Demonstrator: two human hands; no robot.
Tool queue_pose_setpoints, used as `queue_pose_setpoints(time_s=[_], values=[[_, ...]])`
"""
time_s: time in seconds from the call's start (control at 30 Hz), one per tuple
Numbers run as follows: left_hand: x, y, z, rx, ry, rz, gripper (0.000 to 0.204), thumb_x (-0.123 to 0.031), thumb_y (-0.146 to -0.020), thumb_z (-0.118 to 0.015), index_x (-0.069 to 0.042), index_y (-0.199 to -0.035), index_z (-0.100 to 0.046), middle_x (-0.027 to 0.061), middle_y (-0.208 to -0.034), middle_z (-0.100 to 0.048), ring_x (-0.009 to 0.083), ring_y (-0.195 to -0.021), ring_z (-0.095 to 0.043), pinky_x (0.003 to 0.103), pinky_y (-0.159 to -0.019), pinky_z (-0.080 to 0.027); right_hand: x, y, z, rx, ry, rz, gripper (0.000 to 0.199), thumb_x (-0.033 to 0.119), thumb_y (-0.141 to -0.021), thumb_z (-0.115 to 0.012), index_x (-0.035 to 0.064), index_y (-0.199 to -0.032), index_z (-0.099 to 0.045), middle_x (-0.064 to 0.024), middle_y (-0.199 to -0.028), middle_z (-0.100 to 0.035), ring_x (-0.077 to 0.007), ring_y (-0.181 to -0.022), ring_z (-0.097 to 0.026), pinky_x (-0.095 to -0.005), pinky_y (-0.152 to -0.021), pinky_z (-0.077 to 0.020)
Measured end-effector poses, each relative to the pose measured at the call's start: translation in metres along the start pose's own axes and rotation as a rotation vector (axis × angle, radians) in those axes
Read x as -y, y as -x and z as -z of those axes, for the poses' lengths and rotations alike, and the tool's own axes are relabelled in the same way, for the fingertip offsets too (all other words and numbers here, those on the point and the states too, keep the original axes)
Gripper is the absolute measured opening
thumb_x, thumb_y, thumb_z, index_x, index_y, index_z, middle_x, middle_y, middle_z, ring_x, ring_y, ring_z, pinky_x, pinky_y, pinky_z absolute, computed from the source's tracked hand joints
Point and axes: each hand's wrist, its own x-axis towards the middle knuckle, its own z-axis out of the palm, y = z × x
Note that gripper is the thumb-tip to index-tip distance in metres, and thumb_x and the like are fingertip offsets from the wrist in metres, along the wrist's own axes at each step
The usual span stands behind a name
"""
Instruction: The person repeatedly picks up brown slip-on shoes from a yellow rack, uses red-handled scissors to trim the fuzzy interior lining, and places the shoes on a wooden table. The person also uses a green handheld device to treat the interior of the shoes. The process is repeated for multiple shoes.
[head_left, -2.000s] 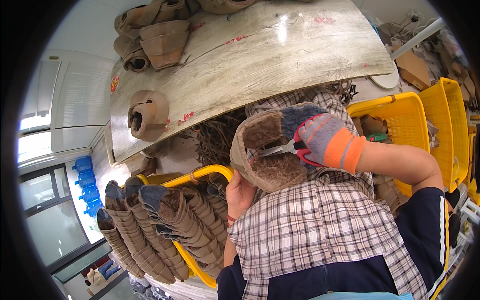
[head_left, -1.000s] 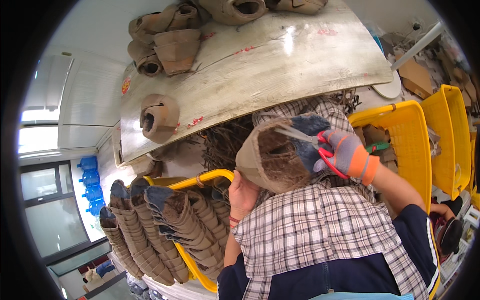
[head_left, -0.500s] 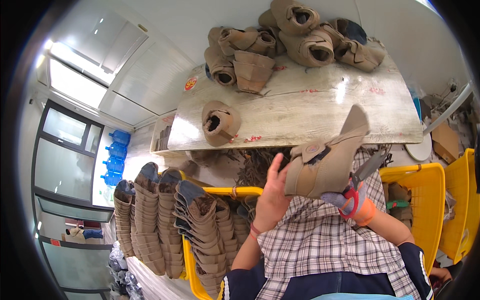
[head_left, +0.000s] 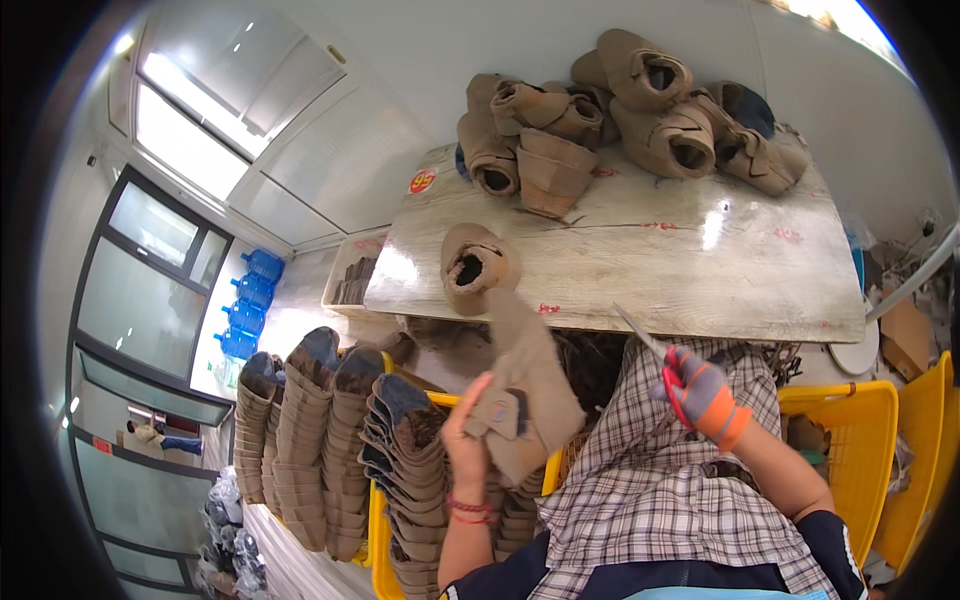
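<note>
My left hand (head_left: pixel 466 430) grips a tan shoe upper (head_left: pixel 540 395) by its side, over the yellow basket left of my lap. A small tab with a round badge shows on the upper, and its long end points up toward the table edge. In my right hand (head_left: pixel 712 402), which wears a grey and orange glove, are red-handled scissors (head_left: pixel 640 330). Their blades point up and left, apart from the upper; whether they are parted I cannot tell. Another tan upper (head_left: pixel 505 260) sits alone near the table's front left edge, just beyond the held one.
A pile of tan uppers (head_left: pixel 655 125) lies at the back of the wood-patterned table (head_left: pixel 640 260). Nested stacks of uppers (head_left: pixel 405 450) fill the left side by a yellow basket (head_left: pixel 380 545). Yellow baskets (head_left: pixel 850 440) stand at right. Blue water bottles (head_left: pixel 245 315) are stacked far left.
The upper has swung left and down in my left hand, its long end now leaning left. My right hand has come away from it, and the scissors now point up-left. The view has shifted slightly.
</note>
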Motion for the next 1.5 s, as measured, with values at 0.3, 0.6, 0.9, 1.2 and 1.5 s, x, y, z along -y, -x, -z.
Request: queue_pose_setpoints(time_s=[0.3, 0.6, 0.9, 1.2, 1.5], values=[[0.025, -0.002, 0.047, -0.137, -0.576, -0.172, 0.051, 0.013, -0.076, -0.045, -0.005, -0.121, -0.062, 0.0214, -0.126, -0.056, 0.035, -0.119, -0.054, 0.039, -0.1, -0.042, 0.142, -0.163, -0.026, -0.033, 1.051, 0.585, 0.05, 0.054, -0.071, -0.072, 0.0092, -0.093, -0.068, -0.0104, -0.084, -0.067, -0.028, -0.079, -0.065, -0.0376, -0.069, -0.051], [0.035, 0.016, 0.066, -0.234, -0.495, -0.034, 0.053, 0.013, -0.075, -0.043, -0.006, -0.12, -0.063, 0.0203, -0.127, -0.057, 0.0348, -0.119, -0.054, 0.04, -0.098, -0.043, 0.189, -0.241, -0.103, 0.319, 1.624, 0.591, 0.024, 0.028, -0.078, -0.055, 0.0114, -0.069, -0.07, -0.0072, -0.063, -0.062, -0.0228, -0.057, -0.061, -0.0338, -0.046, -0.042], [0.053, 0.023, 0.073, -0.274, -0.49, 0.014, 0.037, 0.006, -0.082, -0.054, -0.003, -0.117, -0.064, 0.0162, -0.123, -0.06, 0.0274, -0.114, -0.057, 0.035, -0.098, -0.043, 0.203, -0.237, -0.113, 0.33, 1.65, 0.638, 0.023, 0.027, -0.079, -0.056, 0.0119, -0.071, -0.071, -0.0063, -0.066, -0.064, -0.0224, -0.058, -0.062, -0.0342, -0.048, -0.0426], [0.055, 0.021, 0.073, -0.258, -0.486, 0.033, 0.037, 0.001, -0.083, -0.056, -0.005, -0.119, -0.064, 0.0192, -0.124, -0.059, 0.0317, -0.115, -0.057, 0.037, -0.096, -0.044, 0.206, -0.236, -0.117, 0.314, 1.573, 0.646, 0.02, 0.024, -0.078, -0.057, 0.013, -0.069, -0.071, -0.0071, -0.067, -0.065, -0.0242, -0.059, -0.062, -0.0359, -0.049, -0.043], [0.058, 0.023, 0.07, -0.233, -0.486, 0.042, 0.037, 0.001, -0.083, -0.057, -0.005, -0.118, -0.064, 0.0183, -0.124, -0.059, 0.0304, -0.113, -0.058, 0.036, -0.095, -0.045, 0.205, -0.234, -0.111, 0.317, 1.553, 0.617, 0.021, 0.031, -0.077, -0.063, 0.0131, -0.07, -0.072, -0.0078, -0.067, -0.066, -0.0252, -0.06, -0.063, -0.0352, -0.052, -0.0451]])
